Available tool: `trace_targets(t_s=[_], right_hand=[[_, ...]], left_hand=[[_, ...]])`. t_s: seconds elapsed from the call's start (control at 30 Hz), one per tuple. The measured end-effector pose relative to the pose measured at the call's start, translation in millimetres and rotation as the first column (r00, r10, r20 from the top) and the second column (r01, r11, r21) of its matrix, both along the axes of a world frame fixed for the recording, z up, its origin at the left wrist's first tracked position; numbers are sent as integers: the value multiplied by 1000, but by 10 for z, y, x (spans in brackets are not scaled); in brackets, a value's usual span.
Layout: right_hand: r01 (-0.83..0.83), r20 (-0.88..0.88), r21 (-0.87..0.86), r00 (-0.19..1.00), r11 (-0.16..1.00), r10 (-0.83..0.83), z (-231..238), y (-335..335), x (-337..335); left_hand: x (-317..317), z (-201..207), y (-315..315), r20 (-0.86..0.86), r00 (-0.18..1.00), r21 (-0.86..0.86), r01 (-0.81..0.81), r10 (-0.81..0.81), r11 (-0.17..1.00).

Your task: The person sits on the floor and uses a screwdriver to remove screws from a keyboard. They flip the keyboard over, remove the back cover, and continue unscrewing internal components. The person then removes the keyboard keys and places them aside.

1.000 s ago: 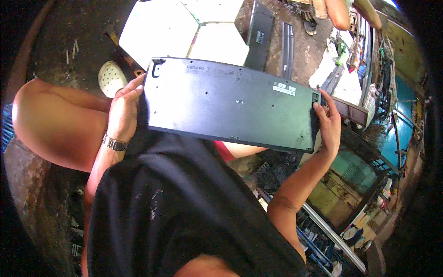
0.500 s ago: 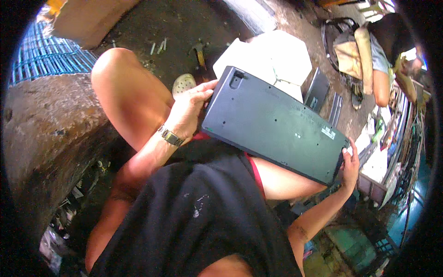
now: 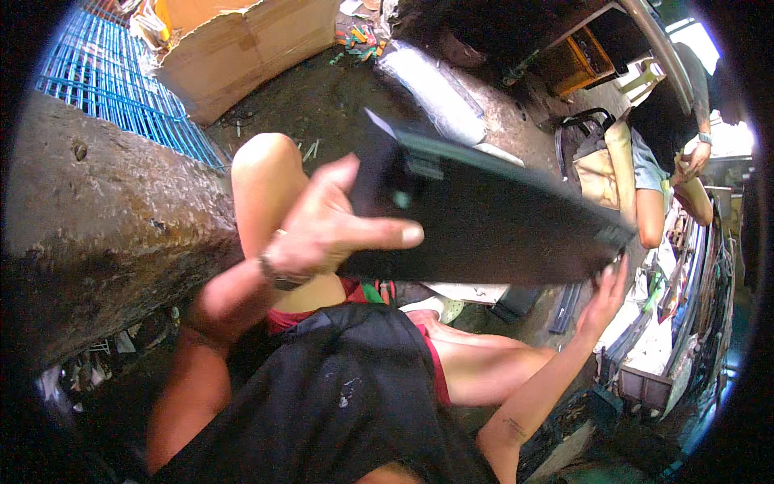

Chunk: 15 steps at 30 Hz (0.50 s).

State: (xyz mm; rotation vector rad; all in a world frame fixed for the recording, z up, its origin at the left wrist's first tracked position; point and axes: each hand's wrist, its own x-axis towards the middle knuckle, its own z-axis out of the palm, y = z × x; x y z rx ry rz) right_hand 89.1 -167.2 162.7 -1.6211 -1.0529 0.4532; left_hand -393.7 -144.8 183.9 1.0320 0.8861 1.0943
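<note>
A long black keyboard (image 3: 492,214), blurred by motion, is held raised and tilted in front of me between both hands. My left hand (image 3: 322,222), with a watch on its wrist, grips the left end; the thumb lies across the near face and the other fingers are partly hidden behind. At the lower right corner, my right hand (image 3: 606,300) supports the keyboard with its fingers against the edge. Below it, partly covered, lie a white flat piece (image 3: 472,292) and dark flat pieces (image 3: 567,309) on the ground.
A rough brown block (image 3: 121,218) stands at my left, with a blue wire rack (image 3: 109,77) and cardboard box (image 3: 250,56) beyond. A clear-wrapped bundle (image 3: 435,93) lies ahead. Another person (image 3: 649,173) sits at upper right, near a container (image 3: 645,383) among long strips.
The keyboard has been tilted up and turned, hiding its labelled underside. My left thumb has come across its face. My view has shifted, bringing more of the box and the other person into sight.
</note>
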Motion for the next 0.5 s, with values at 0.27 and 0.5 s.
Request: trace_targets(t_s=[0.27,0.5], right_hand=[[-82,-46,81,995,993,86,182,316,-324],[-140,-133,35,981,989,144,-748,263,-1293]], left_hand=[[-756,659,467,190,650,697,-617,736,365],[-1152,-1809,720,-397,570,331,-642,719,692]])
